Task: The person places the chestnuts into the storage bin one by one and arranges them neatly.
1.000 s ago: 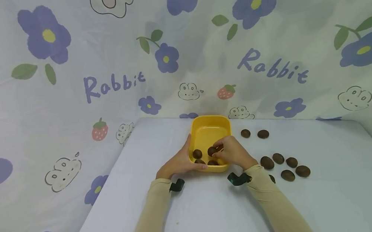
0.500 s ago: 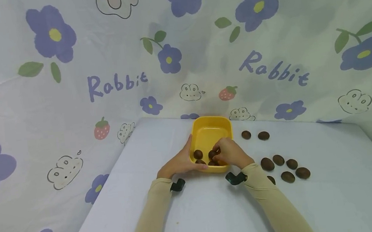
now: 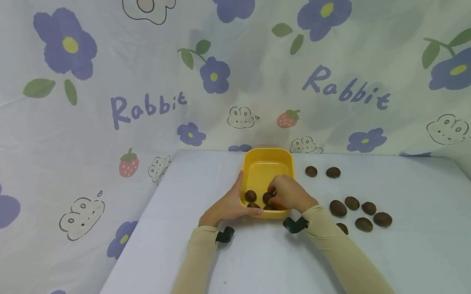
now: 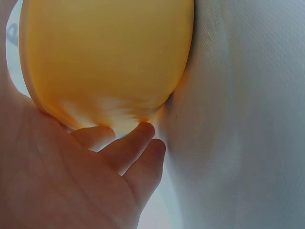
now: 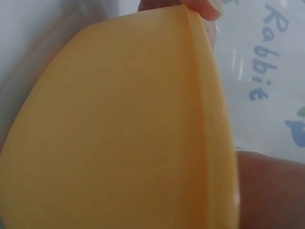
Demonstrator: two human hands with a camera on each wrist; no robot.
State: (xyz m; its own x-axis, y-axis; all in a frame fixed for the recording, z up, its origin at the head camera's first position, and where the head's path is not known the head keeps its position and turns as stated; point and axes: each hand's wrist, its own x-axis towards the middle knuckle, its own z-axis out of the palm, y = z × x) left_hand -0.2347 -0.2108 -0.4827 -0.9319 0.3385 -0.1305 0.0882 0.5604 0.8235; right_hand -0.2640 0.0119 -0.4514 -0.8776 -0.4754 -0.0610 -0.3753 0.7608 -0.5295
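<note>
Lying between the two hands, a yellow container (image 3: 259, 175) is gripped by the left hand (image 3: 225, 207) at its left side and near corner; the thumb is laid over the near rim, and in the left wrist view three fingertips are seen against the outer wall. Inside, a dark brown ball (image 3: 268, 198) is pinched by the fingers of the right hand (image 3: 292, 193), though how firmly cannot be told, and in the right wrist view it is hidden by the container's wall. The relation judged to count most is that this ball is placed just to the left of the right hand's fingertips, low in the container's near end, so the right hand is the nearer one. Whether the container's floor is touched by it cannot be made out. Three other brown balls (image 3: 250, 195) are gathered around it, towards the left hand's thumb. The container's long axis is directed away from the hands, its far end pointed forward and very slightly rightward; for the pinched ball, seen as nearly round, no long axis can be told. Loose brown pieces (image 3: 338, 208) are scattered on the counter (image 3: 255, 268), to the right of the right hand.
</note>
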